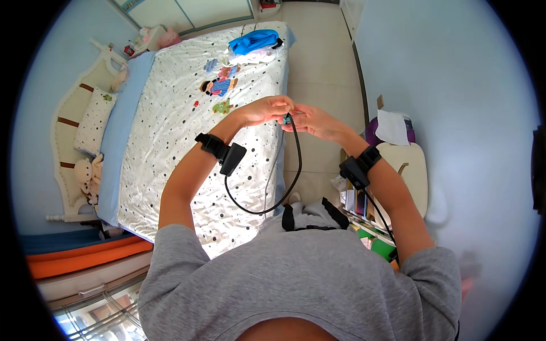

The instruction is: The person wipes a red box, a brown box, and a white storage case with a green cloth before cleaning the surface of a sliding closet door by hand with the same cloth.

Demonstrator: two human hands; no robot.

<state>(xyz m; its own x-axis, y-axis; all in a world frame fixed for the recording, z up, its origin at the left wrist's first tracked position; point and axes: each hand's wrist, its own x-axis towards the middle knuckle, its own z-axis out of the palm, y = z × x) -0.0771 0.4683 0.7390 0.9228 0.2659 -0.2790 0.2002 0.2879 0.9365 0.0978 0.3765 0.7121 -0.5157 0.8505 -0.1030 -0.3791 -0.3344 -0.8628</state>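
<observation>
A bed [170, 131] with a dotted cover [153, 165] carries piled cloths [253, 43], a spotted pillow [94, 123] and a plush toy [85, 174].

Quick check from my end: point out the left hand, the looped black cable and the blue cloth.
Left hand [263, 109]: head view, on the back of the hand.
Looped black cable [300, 162]: head view, on the loop's right side.
Blue cloth [253, 41]: head view, on its middle.

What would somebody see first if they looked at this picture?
Probably the left hand and right hand, close together near the upper middle, with a black cable curving down from them to a black box on the left forearm. Then maybe the bright blue cloth heaped on the far end of the spotted bed.
</observation>
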